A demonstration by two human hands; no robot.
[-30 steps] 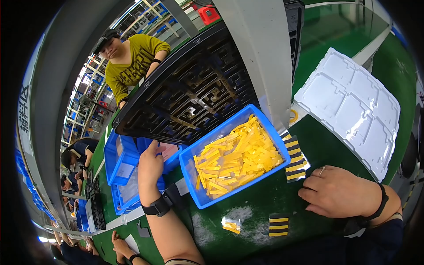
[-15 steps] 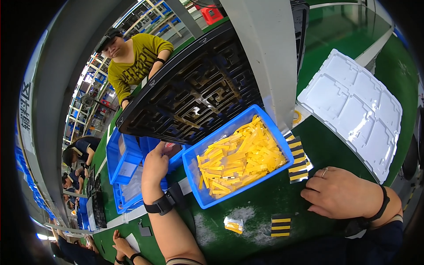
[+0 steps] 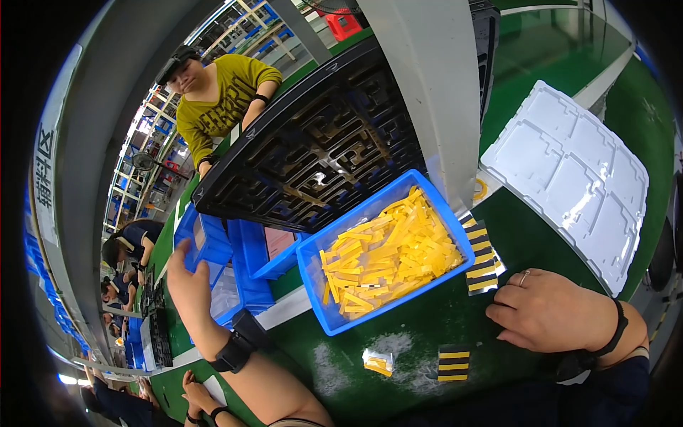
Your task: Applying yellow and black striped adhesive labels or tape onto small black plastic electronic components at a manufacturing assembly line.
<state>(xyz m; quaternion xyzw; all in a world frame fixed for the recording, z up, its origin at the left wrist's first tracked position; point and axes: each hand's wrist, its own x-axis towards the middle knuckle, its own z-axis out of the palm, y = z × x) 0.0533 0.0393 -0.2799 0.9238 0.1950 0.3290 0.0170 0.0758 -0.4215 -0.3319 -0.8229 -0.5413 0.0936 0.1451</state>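
Observation:
A blue bin point(image 3: 318, 302) filled with yellow strips point(image 3: 390, 255) sits on the green table in front of me. My left hand point(image 3: 186, 288), a black watch on its wrist, reaches left with fingers spread over the small blue bins point(image 3: 245, 260) beside it and holds nothing. My right hand point(image 3: 546, 313), wearing a ring, rests on the table with loosely curled fingers. Its fingertips lie just below a row of yellow-and-black striped pieces point(image 3: 481, 260). A second short row of striped pieces point(image 3: 453, 362) and a small wrapped yellow bundle point(image 3: 377, 361) lie near the table's front.
A black lattice tray point(image 3: 320, 149) leans behind the bins, next to a grey post point(image 3: 434, 92). A white moulded plastic tray point(image 3: 569, 178) lies at the right. A person in a yellow shirt point(image 3: 220, 107) works across the table; other workers sit at far left.
My left hand has moved left, from the big bin's corner to the small blue bins. My right hand has stayed where it was.

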